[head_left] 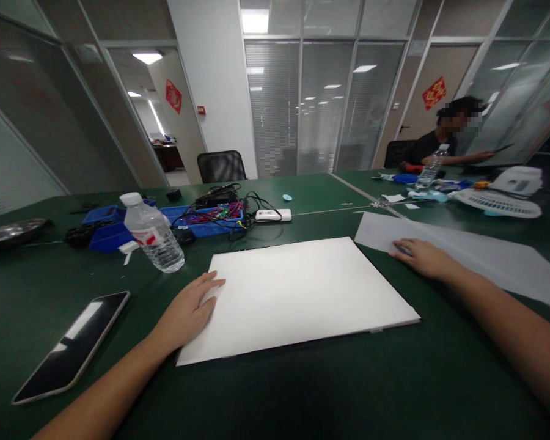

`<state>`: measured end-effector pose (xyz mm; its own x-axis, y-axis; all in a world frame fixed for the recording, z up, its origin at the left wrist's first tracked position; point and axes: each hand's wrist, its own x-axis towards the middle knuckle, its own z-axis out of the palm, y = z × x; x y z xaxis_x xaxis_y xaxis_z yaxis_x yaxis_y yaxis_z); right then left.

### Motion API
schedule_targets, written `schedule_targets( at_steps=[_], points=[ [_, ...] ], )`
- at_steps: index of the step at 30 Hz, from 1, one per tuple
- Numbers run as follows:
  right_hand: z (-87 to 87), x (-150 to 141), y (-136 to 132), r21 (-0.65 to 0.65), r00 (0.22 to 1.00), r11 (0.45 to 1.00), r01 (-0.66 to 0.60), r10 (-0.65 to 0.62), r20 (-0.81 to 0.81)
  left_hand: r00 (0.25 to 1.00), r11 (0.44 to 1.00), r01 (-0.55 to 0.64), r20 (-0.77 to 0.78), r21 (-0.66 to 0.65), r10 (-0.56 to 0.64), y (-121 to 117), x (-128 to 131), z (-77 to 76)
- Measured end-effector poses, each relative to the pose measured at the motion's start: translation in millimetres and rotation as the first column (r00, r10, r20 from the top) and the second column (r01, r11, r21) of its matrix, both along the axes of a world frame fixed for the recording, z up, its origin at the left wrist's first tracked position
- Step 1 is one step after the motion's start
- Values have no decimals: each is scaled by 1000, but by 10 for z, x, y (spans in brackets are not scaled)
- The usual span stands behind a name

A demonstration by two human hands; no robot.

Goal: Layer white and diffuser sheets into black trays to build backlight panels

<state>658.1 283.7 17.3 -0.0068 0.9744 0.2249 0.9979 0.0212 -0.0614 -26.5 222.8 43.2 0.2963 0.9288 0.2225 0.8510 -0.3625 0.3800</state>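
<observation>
A flat white rectangular panel (293,293) with a thin dark edge lies on the green table in front of me. My left hand (190,311) rests on its left edge, fingers apart and holding nothing. To the right of the panel, a translucent whitish sheet (472,244) lies on the table. My right hand (424,256) is at the near edge of that sheet, fingers closed around a small dark grey thing (403,248) mostly hidden beneath them.
On the left are a phone (73,345), a tilted water bottle (153,235) and blue bins (110,235). Tangled wires fill a blue tray (206,227) beside a white device (274,215). A person (444,137) sits at the far right behind a white fan-like appliance (499,198).
</observation>
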Motion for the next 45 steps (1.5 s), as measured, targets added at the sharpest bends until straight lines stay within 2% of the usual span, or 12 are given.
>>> schedule_targets(
  at_steps=[4, 11, 16, 20, 23, 26, 27, 29, 33, 37, 39, 45],
  points=[
    [161, -201, -123, 15, 999, 1000, -13, 12, 35, 1000, 1000, -23, 2, 12, 23, -1, -1, -30],
    [520, -758, -384, 194, 993, 980, 48, -67, 92, 998, 998, -64, -5, 4, 64, -31, 72, 1],
    [638, -1215, -575, 201, 979, 961, -192, 172, 113, 997, 997, -72, -20, -9, 72, -43, 79, 6],
    [661, -1553, -758, 166, 875, 863, -478, 452, 171, 995, 996, -92, -35, -4, 92, -41, 75, -1],
    [633, -1756, -862, 145, 741, 726, -672, 661, 120, 994, 995, -98, -43, 2, 98, -30, 83, -1],
    [584, -1806, -857, 137, 653, 640, -756, 753, 80, 994, 995, -101, -44, -4, 100, -20, 91, 0],
    [570, -1772, -825, 145, 671, 658, -739, 737, 76, 994, 995, -100, -42, -5, 100, -19, 93, 0],
    [549, -1629, -731, 174, 774, 756, -631, 628, 77, 995, 995, -98, -34, -2, 98, -22, 94, -5],
    [551, -1160, -532, 185, 974, 958, -220, 204, 99, 994, 994, -108, -28, 7, 109, -32, 99, -18],
    [563, -837, -433, 57, 992, 993, 99, -103, 69, 992, 993, -121, -30, 1, 121, -39, 108, -16],
    [549, -848, -420, 9, 994, 994, 106, -106, 39, 992, 993, -118, -35, -8, 118, -40, 106, -19],
    [458, -1340, -506, -4, 989, 991, -136, 136, -57, 995, 996, -88, -42, -12, 87, -20, 64, -75]
  ],
)
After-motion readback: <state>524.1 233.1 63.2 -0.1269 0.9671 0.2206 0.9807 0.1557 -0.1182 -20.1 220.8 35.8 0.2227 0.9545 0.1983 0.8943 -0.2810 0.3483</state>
